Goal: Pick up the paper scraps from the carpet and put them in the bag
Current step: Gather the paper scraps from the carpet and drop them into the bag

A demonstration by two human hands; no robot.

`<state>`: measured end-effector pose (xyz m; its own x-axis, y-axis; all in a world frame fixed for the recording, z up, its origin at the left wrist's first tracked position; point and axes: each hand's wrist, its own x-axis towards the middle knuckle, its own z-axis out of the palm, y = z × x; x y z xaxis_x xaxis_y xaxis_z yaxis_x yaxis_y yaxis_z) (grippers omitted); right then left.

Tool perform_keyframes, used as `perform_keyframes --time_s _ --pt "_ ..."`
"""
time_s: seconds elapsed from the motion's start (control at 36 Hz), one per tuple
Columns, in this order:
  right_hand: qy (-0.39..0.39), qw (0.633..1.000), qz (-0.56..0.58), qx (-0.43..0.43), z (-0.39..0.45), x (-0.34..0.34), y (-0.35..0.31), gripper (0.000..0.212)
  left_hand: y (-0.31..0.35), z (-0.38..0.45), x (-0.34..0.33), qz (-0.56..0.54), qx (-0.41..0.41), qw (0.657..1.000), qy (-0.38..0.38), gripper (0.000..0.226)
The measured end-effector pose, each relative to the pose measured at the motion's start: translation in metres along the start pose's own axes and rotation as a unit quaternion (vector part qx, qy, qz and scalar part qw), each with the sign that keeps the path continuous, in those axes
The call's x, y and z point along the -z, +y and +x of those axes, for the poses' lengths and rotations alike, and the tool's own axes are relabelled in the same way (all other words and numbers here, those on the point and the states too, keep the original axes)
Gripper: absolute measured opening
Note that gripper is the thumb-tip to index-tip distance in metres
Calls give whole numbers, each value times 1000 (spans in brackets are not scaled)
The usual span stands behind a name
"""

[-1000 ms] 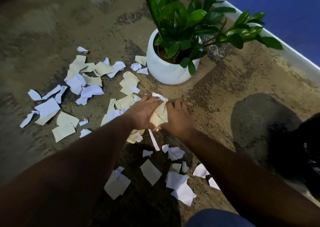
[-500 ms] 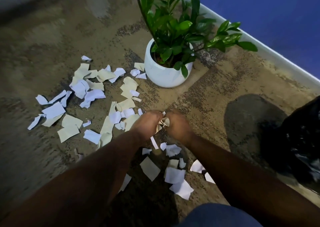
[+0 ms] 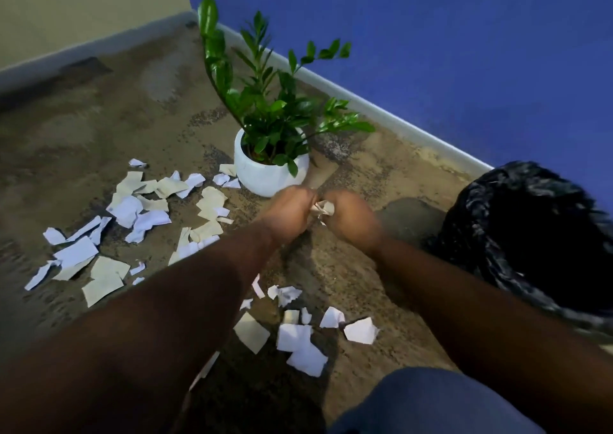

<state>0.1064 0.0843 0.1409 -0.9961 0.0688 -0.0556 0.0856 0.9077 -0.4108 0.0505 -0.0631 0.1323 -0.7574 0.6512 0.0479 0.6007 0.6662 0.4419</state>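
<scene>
Left hand [image 3: 292, 213] and right hand [image 3: 348, 216] clutched crumpled scrap wad [image 3: 321, 208]; many paper scraps [image 3: 132, 208] remained across carpet [image 3: 83, 128]; bin bag [image 3: 537, 234] at right edge.

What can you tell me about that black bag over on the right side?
The black bag looks like thin, glossy, crinkled plastic, the sort used for rubbish. It sits on the carpet near the blue wall, to the right of the person's right hand, and nothing is seen touching it except the floor. Its mouth seems to gape open toward the camera, dark inside, so its contents cannot be made out. Its edges are blurred, and the frame cuts off its right side.
</scene>
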Motion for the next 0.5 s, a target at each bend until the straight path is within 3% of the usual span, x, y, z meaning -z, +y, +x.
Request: perform_keyframes --time_s 0.28,0.36,0.5 --pt "93 993 -66 -32 -40 127 44 2 124 51 41 -9 -89 993 74 9" --pt "130 986 -91 -48 -55 162 64 17 164 65 38 -51 -101 988 101 16" --pt "153 971 -149 -110 -85 204 104 17 229 86 15 -106 -117 979 128 17"
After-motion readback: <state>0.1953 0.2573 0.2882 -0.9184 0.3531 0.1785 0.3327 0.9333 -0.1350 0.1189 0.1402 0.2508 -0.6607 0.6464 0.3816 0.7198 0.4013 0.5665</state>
